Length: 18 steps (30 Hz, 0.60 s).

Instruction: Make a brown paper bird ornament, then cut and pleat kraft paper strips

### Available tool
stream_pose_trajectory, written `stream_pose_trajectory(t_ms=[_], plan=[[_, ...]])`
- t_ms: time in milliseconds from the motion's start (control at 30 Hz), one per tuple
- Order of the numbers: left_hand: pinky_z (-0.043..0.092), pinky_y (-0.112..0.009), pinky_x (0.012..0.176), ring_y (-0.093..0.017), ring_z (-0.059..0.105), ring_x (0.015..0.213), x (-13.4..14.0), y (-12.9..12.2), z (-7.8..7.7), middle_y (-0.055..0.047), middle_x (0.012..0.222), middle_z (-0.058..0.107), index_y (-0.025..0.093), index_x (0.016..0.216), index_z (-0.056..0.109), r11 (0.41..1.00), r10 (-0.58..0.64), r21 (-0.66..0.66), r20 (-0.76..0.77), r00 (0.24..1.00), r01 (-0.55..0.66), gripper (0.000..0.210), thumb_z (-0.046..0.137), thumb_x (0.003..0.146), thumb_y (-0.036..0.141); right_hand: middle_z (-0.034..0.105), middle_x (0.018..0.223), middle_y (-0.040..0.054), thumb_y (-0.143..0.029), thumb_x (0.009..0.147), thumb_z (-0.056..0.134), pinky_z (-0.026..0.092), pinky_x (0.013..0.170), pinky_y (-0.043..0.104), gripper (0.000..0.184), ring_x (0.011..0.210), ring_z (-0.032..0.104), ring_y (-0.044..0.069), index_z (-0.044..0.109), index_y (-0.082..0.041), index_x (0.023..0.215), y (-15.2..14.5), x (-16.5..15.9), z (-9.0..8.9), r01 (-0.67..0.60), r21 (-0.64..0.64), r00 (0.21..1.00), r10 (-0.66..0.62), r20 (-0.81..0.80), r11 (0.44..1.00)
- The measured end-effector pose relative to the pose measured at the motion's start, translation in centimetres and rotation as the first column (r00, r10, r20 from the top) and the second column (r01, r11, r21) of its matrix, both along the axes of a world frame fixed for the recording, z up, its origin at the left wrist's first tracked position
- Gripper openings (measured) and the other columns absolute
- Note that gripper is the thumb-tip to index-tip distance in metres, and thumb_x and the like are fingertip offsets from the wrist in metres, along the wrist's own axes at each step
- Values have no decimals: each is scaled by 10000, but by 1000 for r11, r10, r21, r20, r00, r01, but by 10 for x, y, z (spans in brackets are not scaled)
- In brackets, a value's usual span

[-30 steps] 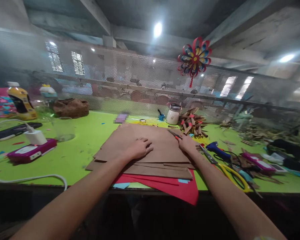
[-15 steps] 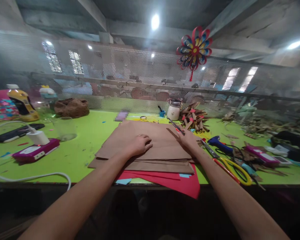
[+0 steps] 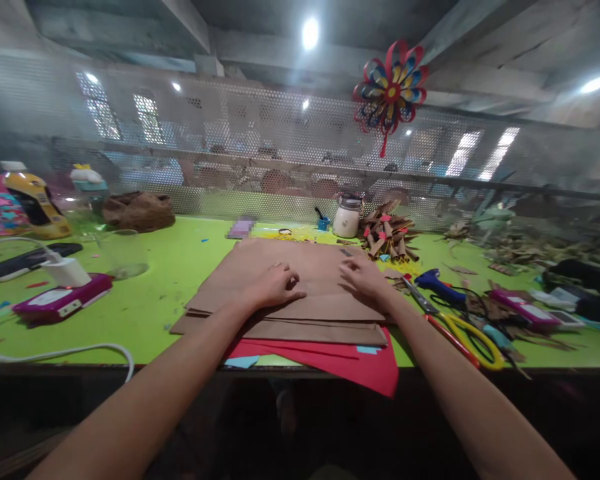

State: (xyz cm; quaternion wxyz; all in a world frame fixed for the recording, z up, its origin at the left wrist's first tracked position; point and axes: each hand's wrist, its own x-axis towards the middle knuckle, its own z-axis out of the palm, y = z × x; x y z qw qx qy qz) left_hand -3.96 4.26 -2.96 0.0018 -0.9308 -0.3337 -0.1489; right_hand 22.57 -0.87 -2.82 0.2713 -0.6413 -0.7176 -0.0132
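A stack of brown kraft paper sheets (image 3: 300,267) lies in front of me, with red paper sheets (image 3: 370,373) sticking out under its near edge. My left hand (image 3: 275,285) rests on the top sheet near the middle, fingers loosely bent, thumb apart, holding nothing. Over the right part of the same sheet is my right hand (image 3: 364,276), its fingers closed together. A short dark end of a slim pen-like tool (image 3: 347,253) shows just beyond these fingers; the rest is hidden by the hand.
Scissors with yellow handles (image 3: 473,340) and a blue glue gun (image 3: 437,287) lie to the right. Behind the paper stand a white jar (image 3: 347,217) and a pile of rolled brown paper pieces (image 3: 389,233). At left are a purple power strip (image 3: 63,297) and a clear cup (image 3: 125,257).
The slim tool, earlier pointing up and away from my right hand, is now mostly hidden by it. My right hand has shifted slightly left; the left hand stays on the paper. The view moved slightly.
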Motion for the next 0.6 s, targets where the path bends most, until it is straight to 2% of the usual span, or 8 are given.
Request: stream_pose_trajectory(t_ms=[67,133,200,333,500,600], plan=[[395,-317,765,-228,523,871,1,0,0,-78,907,592,179,975,630,1000,11,-11,6,1000,-11,469,524,760,582,659,957,98,-458,799,533,441,758,279,417,833,585,185,652,-131,1030,-4,-7,2,-247,-126,968,249,1,961],[400,-302,747,-222,532,865,1,0,1,-76,902,608,165,986,622,999,20,-45,29,999,-19,467,570,735,555,660,956,83,-516,709,617,437,716,273,481,821,581,191,659,-143,1012,-10,-10,3,-318,-196,945,327,14,927],[408,-282,723,-208,544,848,0,1,3,-69,906,619,161,996,619,995,27,-98,55,998,-22,451,604,717,516,660,884,62,-502,680,644,424,662,263,457,766,571,184,663,-138,956,-14,-10,4,-291,-220,954,299,2,931],[417,-251,671,-166,563,766,-8,3,15,-49,883,643,177,1031,628,981,65,-187,83,994,-48,332,543,785,384,601,675,3,-391,756,562,388,592,243,259,647,522,143,643,-145,744,-18,-8,6,-322,-221,946,305,-108,920],[421,-278,770,-178,573,840,-33,16,36,-68,920,671,168,1044,646,967,254,-61,224,941,-246,330,388,852,243,597,678,9,-338,772,538,392,601,250,217,648,508,141,630,-148,722,-23,-13,9,-367,-138,911,326,-251,920],[415,-290,802,-190,570,872,-47,24,37,-81,936,663,154,1055,641,961,271,-14,246,931,-276,358,356,851,228,569,636,-5,-351,778,535,364,544,230,237,595,484,121,611,-146,686,-24,-14,8,-359,-112,895,308,-324,926]])
